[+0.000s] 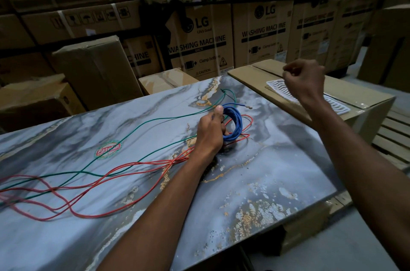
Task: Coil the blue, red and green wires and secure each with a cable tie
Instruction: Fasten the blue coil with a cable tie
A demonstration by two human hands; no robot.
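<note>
Marbled table [255,160]: left hand [210,131] fingers clenched round blue wire [235,123] coil; right hand [304,81] raised, fist closed.

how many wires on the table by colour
blue wire, coiled and held in the left hand: 1
red wire, loose: 1
green wire, loose: 1
total: 3
</note>
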